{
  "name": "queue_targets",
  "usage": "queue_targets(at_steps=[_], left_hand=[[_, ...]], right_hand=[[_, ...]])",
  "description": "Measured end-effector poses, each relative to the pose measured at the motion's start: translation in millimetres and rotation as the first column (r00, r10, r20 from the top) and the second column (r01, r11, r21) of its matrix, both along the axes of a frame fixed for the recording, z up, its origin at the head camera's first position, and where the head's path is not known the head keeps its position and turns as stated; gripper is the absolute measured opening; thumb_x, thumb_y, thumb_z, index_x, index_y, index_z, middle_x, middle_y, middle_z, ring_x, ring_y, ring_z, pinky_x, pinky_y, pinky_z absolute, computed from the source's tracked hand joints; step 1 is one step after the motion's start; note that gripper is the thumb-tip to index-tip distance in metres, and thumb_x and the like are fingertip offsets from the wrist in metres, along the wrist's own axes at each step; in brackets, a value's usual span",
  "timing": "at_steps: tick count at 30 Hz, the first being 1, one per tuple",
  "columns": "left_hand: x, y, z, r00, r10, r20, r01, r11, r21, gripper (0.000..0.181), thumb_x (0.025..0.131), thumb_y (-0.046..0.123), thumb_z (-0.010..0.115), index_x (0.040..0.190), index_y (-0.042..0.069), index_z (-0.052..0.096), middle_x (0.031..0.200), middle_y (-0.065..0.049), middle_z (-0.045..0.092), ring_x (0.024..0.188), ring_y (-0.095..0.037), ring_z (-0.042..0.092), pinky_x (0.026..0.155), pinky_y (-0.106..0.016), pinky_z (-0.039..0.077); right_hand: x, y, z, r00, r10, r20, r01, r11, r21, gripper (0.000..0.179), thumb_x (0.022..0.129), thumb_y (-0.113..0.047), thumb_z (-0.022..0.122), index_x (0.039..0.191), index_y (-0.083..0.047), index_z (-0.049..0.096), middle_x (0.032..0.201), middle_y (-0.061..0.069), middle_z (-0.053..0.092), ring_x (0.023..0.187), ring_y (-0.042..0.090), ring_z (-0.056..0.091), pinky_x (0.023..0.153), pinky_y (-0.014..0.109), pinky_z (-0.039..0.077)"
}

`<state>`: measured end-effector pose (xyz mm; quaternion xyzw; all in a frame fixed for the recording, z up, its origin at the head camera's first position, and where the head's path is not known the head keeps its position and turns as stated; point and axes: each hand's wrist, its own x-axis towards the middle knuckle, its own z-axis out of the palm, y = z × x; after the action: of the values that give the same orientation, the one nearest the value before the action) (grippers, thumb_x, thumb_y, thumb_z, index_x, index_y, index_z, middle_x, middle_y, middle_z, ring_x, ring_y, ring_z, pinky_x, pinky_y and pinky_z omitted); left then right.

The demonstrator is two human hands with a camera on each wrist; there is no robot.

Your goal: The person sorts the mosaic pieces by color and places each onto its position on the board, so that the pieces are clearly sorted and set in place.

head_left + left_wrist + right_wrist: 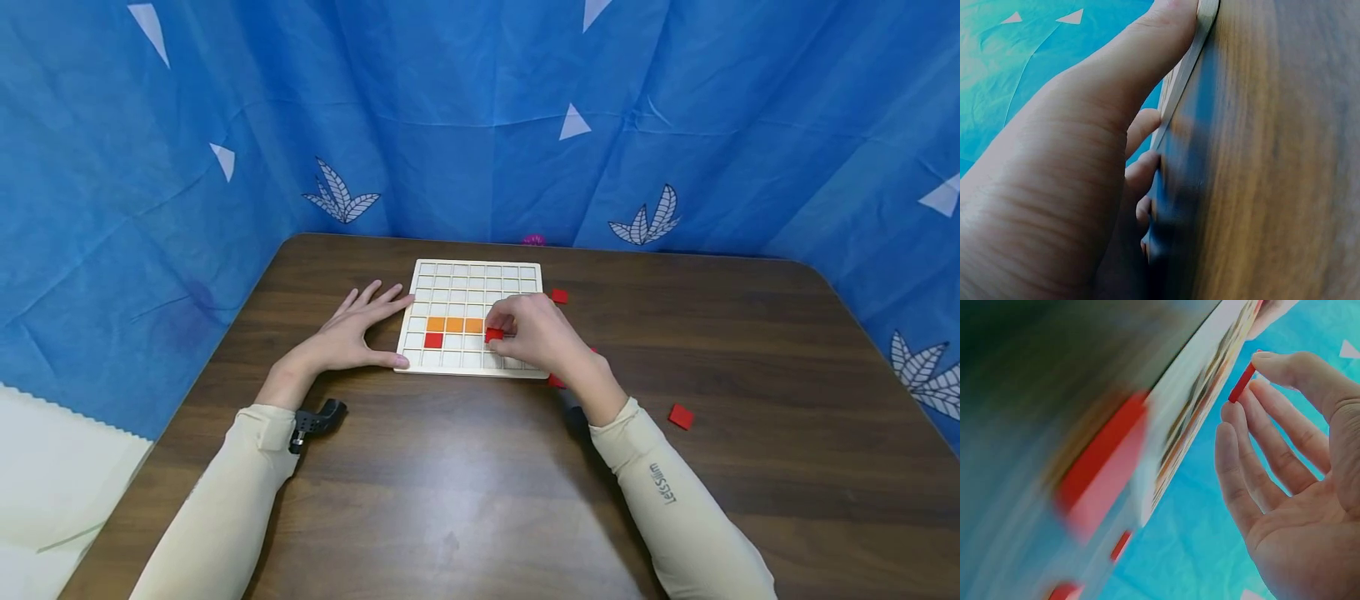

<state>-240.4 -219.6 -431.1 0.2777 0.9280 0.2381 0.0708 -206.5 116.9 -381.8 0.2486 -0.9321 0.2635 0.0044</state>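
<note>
A pale gridded board (pixel 474 372) lies on the table. One row of it holds several orange tiles (pixel 454 325), and a red tile (pixel 433 340) sits in the row below, toward the left. My left hand (pixel 352 331) is spread at the board's left side; its thumb and index fingertip touch the edge. Over the board's right part, my right hand (pixel 536 329) pinches another red tile (pixel 493 334) between thumb and fingers. In the right wrist view that pinched tile (pixel 1242 382) is held apart from the board. The hand hides some right-hand cells.
Loose red tiles lie right of the board: one by its upper right corner (pixel 559 296), one near its lower right corner (pixel 556 381), and one farther out (pixel 681 417). The brown wooden table (pixel 450 483) meets a blue curtain (pixel 450 125) behind.
</note>
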Motion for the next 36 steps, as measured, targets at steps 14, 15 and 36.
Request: queue_targets(at_steps=[14,15,36], left_hand=[[-3.1,3.1,1.5,1.000,0.009,-0.002,-0.009,1.000,0.010,0.105,0.079,0.063,0.085,0.166,0.034,0.033,0.177,-0.002,0.020,0.165,-0.037,-0.001,0.131,-0.062,-0.004],[-3.3,3.0,1.7,1.000,0.009,-0.003,-0.009,1.000,0.010,0.105,0.079,0.063,0.085,0.166,0.034,0.033,0.177,-0.002,0.020,0.165,-0.037,-0.001,0.131,-0.061,-0.004],[-1.5,-1.2,-0.9,1.000,0.005,0.007,-0.005,1.000,0.008,0.107,0.079,0.064,0.085,0.167,0.033,0.032,0.177,-0.003,0.019,0.165,-0.038,-0.001,0.131,-0.061,-0.005]], right_hand=[[-13.3,-50,-3.8,0.997,0.069,-0.016,-0.068,0.996,0.057,0.017,0.083,-0.011,0.090,0.098,-0.011,0.082,0.087,0.001,0.077,0.082,0.014,0.069,0.080,0.029,0.058],[-13.6,-50,-4.5,0.997,0.069,-0.018,-0.068,0.996,0.056,0.017,0.083,-0.011,0.091,0.098,-0.011,0.082,0.087,0.001,0.077,0.082,0.014,0.070,0.080,0.029,0.058],[-16.4,-30,2.5,0.995,-0.053,-0.085,0.052,0.999,-0.013,0.018,0.088,-0.012,0.085,0.106,-0.008,0.082,0.098,0.005,0.080,0.092,0.021,0.072,0.085,0.037,0.060]])
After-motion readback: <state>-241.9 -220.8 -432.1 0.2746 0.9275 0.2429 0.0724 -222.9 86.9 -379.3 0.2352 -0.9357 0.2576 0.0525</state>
